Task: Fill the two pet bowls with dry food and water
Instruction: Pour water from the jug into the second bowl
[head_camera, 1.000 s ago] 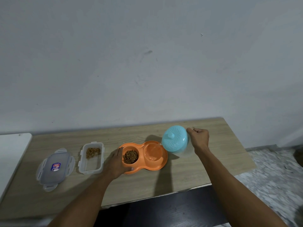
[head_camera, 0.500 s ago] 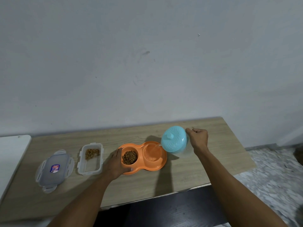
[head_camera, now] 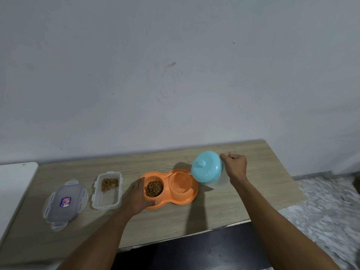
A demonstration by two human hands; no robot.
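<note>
Starting left of the orange double bowl (head_camera: 191, 195), a clear lid (head_camera: 65, 203) lies flat, then an open food container (head_camera: 107, 190) with kibble at its far end. The left hand (head_camera: 136, 197) curls over the bowl's left rim, steadying it; its left well holds kibble (head_camera: 154, 188), so the water well (head_camera: 180, 184) looks like the remaining job. Just right of it, the right hand (head_camera: 234, 166) is closed on a tilted blue-lidded jug (head_camera: 207, 166), spout over that well.
</note>
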